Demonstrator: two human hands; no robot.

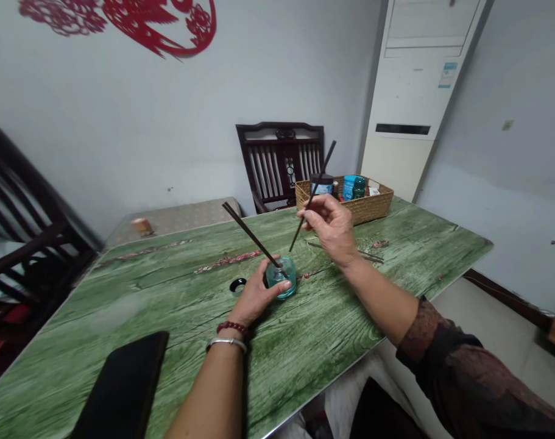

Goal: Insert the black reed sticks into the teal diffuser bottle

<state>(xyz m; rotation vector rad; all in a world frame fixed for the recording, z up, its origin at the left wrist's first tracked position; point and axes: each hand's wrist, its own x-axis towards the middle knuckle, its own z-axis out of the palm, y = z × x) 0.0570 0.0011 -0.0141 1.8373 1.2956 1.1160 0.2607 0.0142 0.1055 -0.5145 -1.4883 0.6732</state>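
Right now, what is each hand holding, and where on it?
Left hand: fingers on the side of a teal glass jar. Right hand: fingers pinch a dark stick near its middle.

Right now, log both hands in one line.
left hand: on glass jar | right hand: holding dark stick | second stick: tilted in jar

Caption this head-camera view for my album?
Left hand at a teal glass jar holding a dark stick; right hand holds another over a green wood-print table.
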